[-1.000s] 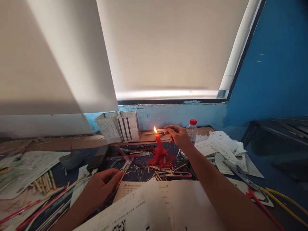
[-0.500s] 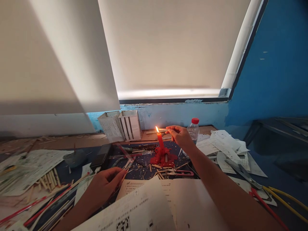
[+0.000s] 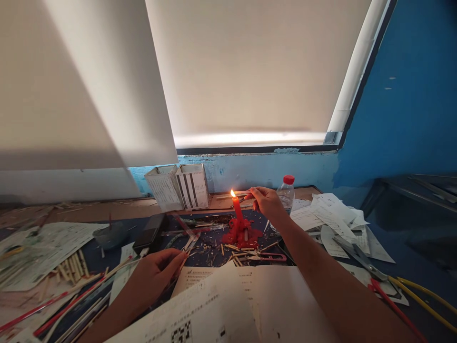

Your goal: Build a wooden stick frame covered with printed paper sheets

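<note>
From my head camera, I see my right hand (image 3: 267,202) reaching across the worktop (image 3: 210,240), thumb and forefinger pinching a thin stick (image 3: 243,192). The stick lies nearly level, its long axis running sideways and its free end pointing left toward the flame (image 3: 233,193) of a red candle (image 3: 237,208). Whether its tip touches the flame I can't tell. The candle stands nearly upright, its top leaning a little to the left, its foot in a lumpy spread of red wax (image 3: 244,235).

My left hand (image 3: 162,269) is lower and nearer me, its thumb and forefinger close together beside some pale strips; I can't tell whether they pinch one. A black box (image 3: 152,233) sits just beyond that hand. An open booklet (image 3: 285,295) lies between my forearms, with short sticks and a pink-handled tool (image 3: 274,257) past its far edge. Behind my right wrist stands a red-capped bottle (image 3: 285,195), and large yellow-handled scissors (image 3: 410,288) lie to the right of my forearm.
</note>
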Tool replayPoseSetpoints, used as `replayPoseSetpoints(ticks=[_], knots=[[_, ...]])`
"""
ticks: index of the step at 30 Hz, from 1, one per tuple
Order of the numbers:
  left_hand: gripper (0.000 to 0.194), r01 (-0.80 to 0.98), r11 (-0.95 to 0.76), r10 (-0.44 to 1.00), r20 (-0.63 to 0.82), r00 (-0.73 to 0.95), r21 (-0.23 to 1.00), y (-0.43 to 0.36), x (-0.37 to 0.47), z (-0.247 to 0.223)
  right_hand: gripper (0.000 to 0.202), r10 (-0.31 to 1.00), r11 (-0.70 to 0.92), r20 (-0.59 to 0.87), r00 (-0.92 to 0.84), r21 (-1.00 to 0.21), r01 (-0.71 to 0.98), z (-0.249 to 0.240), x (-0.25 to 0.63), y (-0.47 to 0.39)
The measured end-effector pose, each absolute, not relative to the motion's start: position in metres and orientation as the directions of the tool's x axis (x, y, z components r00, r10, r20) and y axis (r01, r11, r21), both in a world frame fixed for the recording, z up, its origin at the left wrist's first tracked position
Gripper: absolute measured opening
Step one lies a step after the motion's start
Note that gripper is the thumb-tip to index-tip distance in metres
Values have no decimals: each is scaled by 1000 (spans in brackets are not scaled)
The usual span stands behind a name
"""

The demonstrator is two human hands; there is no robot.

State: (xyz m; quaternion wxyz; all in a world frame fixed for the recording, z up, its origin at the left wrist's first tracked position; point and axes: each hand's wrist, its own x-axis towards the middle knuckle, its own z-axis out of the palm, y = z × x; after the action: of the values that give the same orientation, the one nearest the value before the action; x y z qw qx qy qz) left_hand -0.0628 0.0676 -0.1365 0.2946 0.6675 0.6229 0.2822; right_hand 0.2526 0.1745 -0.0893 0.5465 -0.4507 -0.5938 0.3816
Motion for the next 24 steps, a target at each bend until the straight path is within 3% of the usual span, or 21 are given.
replayPoseSetpoints(ticks=[24], knots=[[47, 678, 1, 996, -60, 63, 735, 69, -62, -135, 44, 966, 241, 247, 74, -967, 76, -100, 249, 181]])
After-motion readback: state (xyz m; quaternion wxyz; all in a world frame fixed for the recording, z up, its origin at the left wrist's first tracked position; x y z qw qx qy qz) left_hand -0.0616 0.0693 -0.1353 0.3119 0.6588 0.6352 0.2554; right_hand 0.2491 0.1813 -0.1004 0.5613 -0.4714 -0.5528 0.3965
